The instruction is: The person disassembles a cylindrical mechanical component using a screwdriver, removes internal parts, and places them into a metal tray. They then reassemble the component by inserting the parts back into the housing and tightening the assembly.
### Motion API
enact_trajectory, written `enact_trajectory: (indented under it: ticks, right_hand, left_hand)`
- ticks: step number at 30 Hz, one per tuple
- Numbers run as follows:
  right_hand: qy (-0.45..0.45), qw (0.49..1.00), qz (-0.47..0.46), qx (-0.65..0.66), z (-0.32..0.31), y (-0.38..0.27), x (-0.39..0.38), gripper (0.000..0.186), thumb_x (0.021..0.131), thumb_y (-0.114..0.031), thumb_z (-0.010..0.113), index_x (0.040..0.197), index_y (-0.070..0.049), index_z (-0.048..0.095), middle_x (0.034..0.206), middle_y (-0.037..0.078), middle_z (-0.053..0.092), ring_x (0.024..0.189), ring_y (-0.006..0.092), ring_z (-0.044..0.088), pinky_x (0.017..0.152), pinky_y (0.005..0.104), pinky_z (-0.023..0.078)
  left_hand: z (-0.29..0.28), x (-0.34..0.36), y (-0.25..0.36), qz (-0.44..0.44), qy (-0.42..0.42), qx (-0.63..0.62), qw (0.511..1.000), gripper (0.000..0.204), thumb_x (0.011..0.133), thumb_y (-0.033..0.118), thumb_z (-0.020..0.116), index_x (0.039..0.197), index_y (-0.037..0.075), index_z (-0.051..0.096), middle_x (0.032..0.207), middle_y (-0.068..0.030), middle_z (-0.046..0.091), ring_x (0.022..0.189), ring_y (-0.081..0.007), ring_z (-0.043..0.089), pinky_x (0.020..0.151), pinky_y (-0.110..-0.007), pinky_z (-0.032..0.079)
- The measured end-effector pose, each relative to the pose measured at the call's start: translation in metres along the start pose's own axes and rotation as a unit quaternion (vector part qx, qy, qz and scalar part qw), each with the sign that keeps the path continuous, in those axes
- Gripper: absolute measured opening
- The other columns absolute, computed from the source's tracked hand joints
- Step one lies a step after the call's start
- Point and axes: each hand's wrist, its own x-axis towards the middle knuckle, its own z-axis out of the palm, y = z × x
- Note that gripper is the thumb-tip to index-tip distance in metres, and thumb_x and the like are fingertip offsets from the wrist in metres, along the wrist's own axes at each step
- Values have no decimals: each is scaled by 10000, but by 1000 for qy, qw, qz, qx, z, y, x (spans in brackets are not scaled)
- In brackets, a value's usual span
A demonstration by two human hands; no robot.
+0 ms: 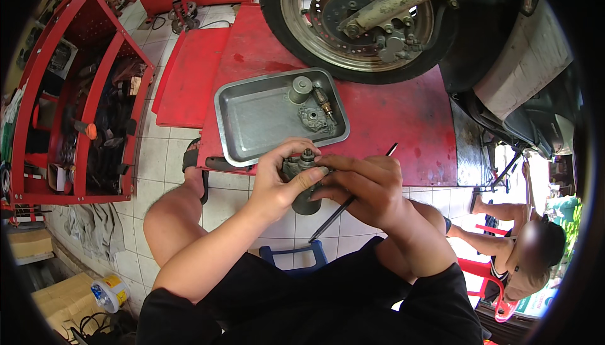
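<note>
My left hand grips a greasy metal motor part, a cylinder with a small toothed shaft at its top, above the floor at the red bench's near edge. My right hand has fingertips on the same part and also holds a long dark rod-shaped tool, slanted down to the left. Just beyond my hands a steel tray holds a metal cylinder, a cast housing and an armature at its right side.
A motorbike front wheel stands on the red bench. At left are a red tool rack and a bucket. A blue stool is below me. Another person sits at right by a red chair.
</note>
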Motion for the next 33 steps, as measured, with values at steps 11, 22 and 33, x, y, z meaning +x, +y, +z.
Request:
enact_trajectory:
  ticks: [11, 22, 33]
  right_hand:
    - [24, 998, 10, 61, 8, 7, -1, 282, 670, -200, 865, 801, -47, 669, 918, 48, 721, 637, 198, 689, 504, 303, 509]
    - [36, 996, -76, -26, 9, 10, 0, 347, 608, -265, 894, 762, -51, 669, 780, 53, 676, 555, 178, 642, 464, 281, 473]
    - [-16, 995, 14, 100, 6, 13, -1, 261, 685, -82, 848, 875, -35, 675, 947, 73, 701, 672, 249, 680, 526, 328, 522]
  left_hand:
    - [4, -1, 4, -67, 15, -67, 995, 267, 848, 138, 774, 1025, -23, 655, 1126, -82, 588, 1055, -156, 554, 938, -290, 422]
    - [4, -3, 2, -79, 9, -102, 992, 263, 868, 106, 759, 1064, -27, 646, 1075, -63, 598, 962, -122, 589, 833, -252, 474]
    - [5, -1, 5, -109, 17, -129, 985, 269, 869, 101, 764, 1074, -22, 641, 1024, -45, 612, 900, -106, 613, 779, -245, 506]
